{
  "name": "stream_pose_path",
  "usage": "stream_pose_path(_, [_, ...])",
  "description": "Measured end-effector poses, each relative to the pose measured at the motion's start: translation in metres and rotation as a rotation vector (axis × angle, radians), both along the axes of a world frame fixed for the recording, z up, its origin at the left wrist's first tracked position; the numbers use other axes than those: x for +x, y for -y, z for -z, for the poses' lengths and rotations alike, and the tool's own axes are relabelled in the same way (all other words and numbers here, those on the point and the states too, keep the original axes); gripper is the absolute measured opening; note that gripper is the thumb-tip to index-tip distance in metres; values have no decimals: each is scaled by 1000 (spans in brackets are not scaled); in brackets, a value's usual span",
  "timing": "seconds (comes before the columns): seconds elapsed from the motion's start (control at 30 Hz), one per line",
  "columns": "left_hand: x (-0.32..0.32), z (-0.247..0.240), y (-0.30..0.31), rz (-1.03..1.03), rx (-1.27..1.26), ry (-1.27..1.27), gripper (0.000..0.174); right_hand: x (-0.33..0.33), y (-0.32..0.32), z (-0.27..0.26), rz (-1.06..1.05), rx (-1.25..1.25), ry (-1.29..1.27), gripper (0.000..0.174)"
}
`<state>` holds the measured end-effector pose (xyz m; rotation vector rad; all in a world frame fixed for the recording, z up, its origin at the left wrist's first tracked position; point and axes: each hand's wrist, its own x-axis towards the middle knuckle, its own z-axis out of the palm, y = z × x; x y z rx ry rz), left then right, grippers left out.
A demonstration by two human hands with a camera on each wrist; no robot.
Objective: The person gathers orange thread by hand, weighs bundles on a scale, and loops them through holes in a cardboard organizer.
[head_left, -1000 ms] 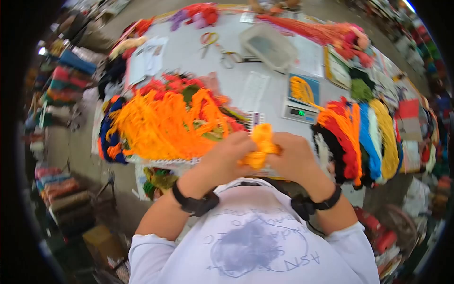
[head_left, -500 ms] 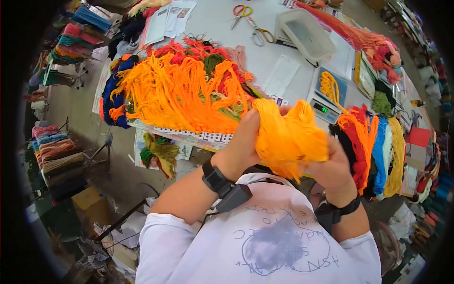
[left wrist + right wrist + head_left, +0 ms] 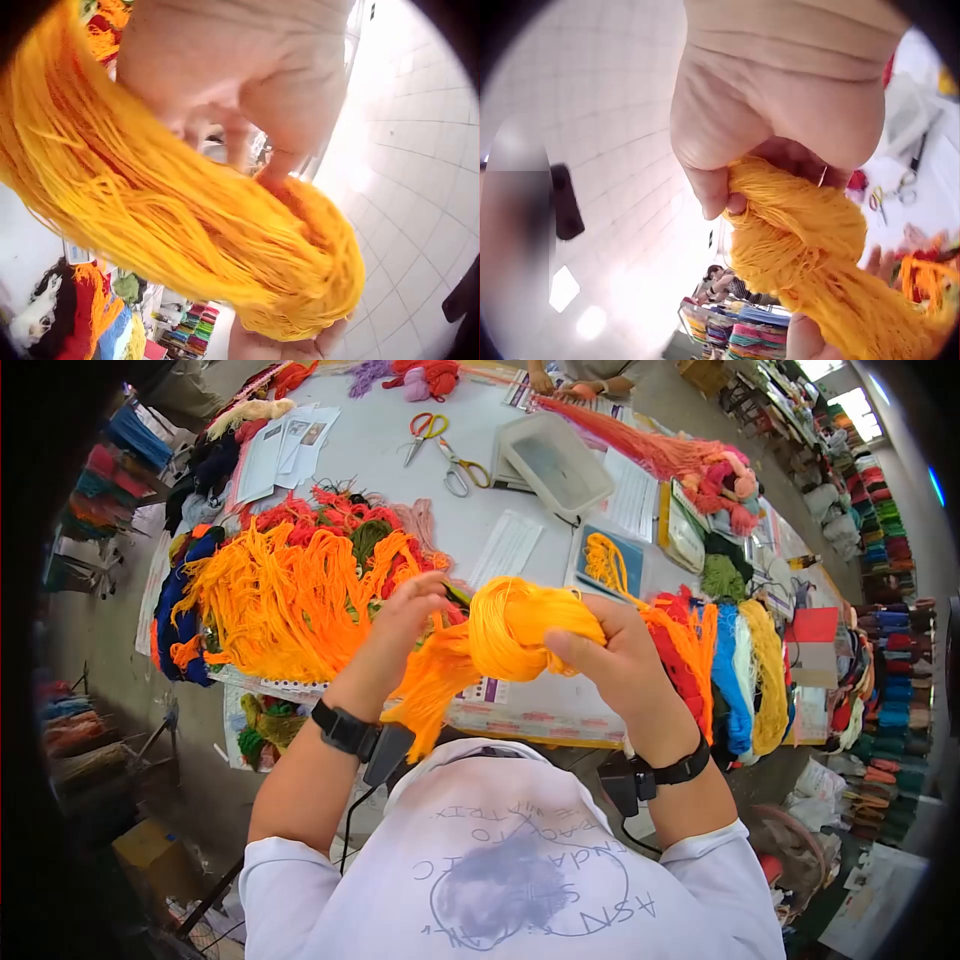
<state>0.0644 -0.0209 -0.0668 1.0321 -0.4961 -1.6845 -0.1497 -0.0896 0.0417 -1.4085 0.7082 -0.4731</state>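
A thick hank of orange-yellow yarn (image 3: 525, 628) is held up over the table's near edge, its upper part bunched into a round knot-like loop. My right hand (image 3: 615, 660) grips the bunched end, thumb on the front and fingers behind. In the right wrist view, that thumb and fingers pinch the loop (image 3: 780, 232). The loose tail (image 3: 435, 675) hangs down to the left. My left hand (image 3: 400, 635) is beside the tail with its fingers extended. In the left wrist view, the yarn (image 3: 172, 217) passes in front of that hand's fingers.
A large heap of orange yarn (image 3: 280, 595) lies on the table's left. Beyond are scissors (image 3: 425, 435), a clear plastic bin (image 3: 555, 465), and a scale (image 3: 590, 570) with yarn on it. Coloured hanks (image 3: 765, 670) drape over the right edge. Another person's hands (image 3: 580, 388) are at the far side.
Earlier both hands held the yarn close together. Now the left hand has moved left off the bunch, its fingers extended, and the yarn stretches into a bunched loop with a hanging tail.
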Motion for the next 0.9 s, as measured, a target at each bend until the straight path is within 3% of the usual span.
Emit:
stream_pose_path(0.03, [0, -10, 0, -79, -118, 135, 54, 5, 0, -8, 52, 11, -73, 28])
stream_pose_path(0.07, [-2, -20, 0, -158, -233, 268, 57, 6, 4, -12, 46, 267, -76, 25])
stream_pose_path(0.1, [-6, -28, 0, -165, -242, 260, 57, 9, 4, -13, 43, 256, -84, 25])
stream_pose_path(0.17, [-18, -45, -1, 89, -588, 361, 60, 17, 1, -13, 101, 457, 62, 23])
stream_pose_path(0.2, [-25, -54, -2, 25, -611, 549, 57, 17, 2, -18, 95, 446, 61, 23])
stream_pose_path(0.23, [-23, -52, -1, 18, -622, 551, 57, 16, 4, -27, 105, 524, 97, 23])
stream_pose_path(0.3, [-21, -47, 5, -213, -547, 687, 48, 8, 10, -43, 127, 589, 134, 22])
stream_pose_path(0.33, [-18, -53, 2, -153, -468, 486, 40, 2, 12, -51, 82, 635, 194, 22])
stream_pose_path(0.37, [-11, -55, 5, -149, -481, 479, 40, -1, 14, -59, 34, 677, 255, 22])
stream_pose_path(0.4, [-3, -58, 11, 179, -574, 171, 39, -2, 13, -70, 12, 668, 257, 24])
stream_pose_path(0.43, [-10, -62, 9, 316, -539, -38, 42, 1, 12, -78, 18, 663, 258, 24])
stream_pose_path(0.47, [-19, -70, 8, 451, -473, -228, 48, 5, 11, -85, 24, 527, 178, 22])
stream_pose_path(0.5, [-33, -75, 10, 461, -474, -229, 48, 7, 9, -87, 32, 391, 99, 21])
stream_pose_path(0.53, [-45, -79, 12, 368, -490, -343, 49, 8, 6, -85, 42, 391, 103, 21])
stream_pose_path(0.6, [-63, -94, 17, 284, -497, -447, 50, 10, 0, -76, -20, -76, -283, 25])
stream_pose_path(0.67, [-71, -117, 24, -19, -224, -452, 50, 4, -12, -67, 18, -192, -312, 27])
stream_pose_path(0.7, [-70, -119, 26, -8, -220, -445, 50, -2, -17, -60, 43, -310, -353, 29])
stream_pose_path(0.77, [-59, -120, 30, -27, -318, -324, 51, -15, -12, -27, 84, -144, -229, 31])
stream_pose_path(0.83, [-42, -130, 41, 15, -399, -266, 50, -24, -5, 1, 199, -550, -75, 30])
stream_pose_path(0.9, [-30, -158, 56, 63, -538, -380, 48, -33, 3, -3, 258, -604, -97, 28])
